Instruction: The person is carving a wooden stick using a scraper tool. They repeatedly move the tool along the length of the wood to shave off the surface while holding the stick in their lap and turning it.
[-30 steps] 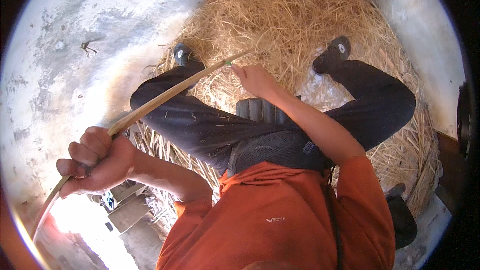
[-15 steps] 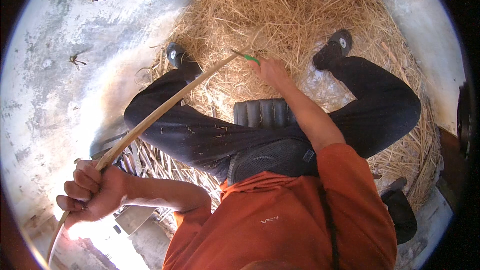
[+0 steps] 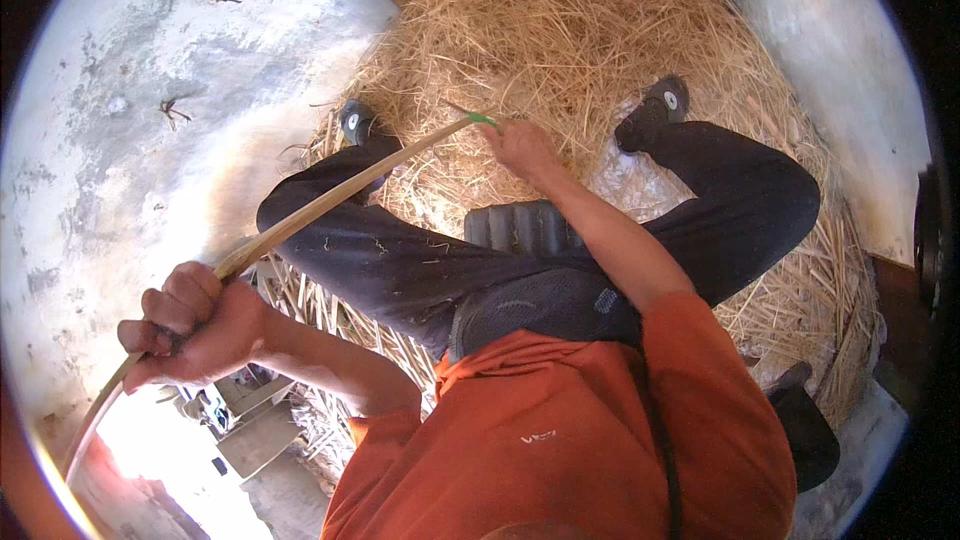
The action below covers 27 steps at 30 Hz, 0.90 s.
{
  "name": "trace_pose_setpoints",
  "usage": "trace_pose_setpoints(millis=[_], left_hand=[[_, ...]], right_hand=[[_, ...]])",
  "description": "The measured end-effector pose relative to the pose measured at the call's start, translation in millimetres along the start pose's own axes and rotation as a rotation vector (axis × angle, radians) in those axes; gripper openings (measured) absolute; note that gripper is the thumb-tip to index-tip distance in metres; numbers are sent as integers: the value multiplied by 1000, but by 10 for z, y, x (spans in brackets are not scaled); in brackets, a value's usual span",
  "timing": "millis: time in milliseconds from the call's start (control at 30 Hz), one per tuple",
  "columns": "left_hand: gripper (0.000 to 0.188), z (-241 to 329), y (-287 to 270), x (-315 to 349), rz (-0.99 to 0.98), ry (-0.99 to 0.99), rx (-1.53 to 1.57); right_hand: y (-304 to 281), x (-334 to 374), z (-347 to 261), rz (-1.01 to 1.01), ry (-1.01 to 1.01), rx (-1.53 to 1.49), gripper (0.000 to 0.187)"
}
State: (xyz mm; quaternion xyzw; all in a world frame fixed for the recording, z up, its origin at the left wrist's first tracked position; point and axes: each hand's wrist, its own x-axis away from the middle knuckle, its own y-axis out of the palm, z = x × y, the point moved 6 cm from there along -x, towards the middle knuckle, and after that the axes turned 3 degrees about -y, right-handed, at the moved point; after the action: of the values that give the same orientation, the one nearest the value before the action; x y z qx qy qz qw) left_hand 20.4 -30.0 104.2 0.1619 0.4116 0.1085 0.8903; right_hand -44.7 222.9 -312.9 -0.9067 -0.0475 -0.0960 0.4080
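At left, left hand (image 3: 195,325) fisted tight round a long bent cane (image 3: 330,202), bracing it across the knee; right hand (image 3: 522,147) pinches its green tip (image 3: 482,120) over the straw (image 3: 560,30), keeping the bow.

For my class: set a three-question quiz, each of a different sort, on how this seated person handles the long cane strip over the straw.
1. True or false: the left hand grips the cane strip in a closed fist.
2. What colour is the strip's tip at the right hand? A) red B) green C) blue
3. Fill in: the person sits on a pile of ____.

Key: 1 true; 2 B; 3 straw.
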Motion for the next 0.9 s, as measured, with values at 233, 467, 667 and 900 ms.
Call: trace_pose_setpoints(millis=[233,467,667,900], left_hand=[[50,29,22,21,49,7,-57],[49,-48,37,-7,-143,-29,171],[48,16,234,55,-422,29,311],[38,23,402,146,-586,-23,320]], right_hand=[[175,151,1140,-202,430,74,61],[-705,396,-966,-149,-2,-407,49],[-959,1202,-1726,-91,-287,-429,37],[-980,1168,-1538,-81,-198,-376,34]])
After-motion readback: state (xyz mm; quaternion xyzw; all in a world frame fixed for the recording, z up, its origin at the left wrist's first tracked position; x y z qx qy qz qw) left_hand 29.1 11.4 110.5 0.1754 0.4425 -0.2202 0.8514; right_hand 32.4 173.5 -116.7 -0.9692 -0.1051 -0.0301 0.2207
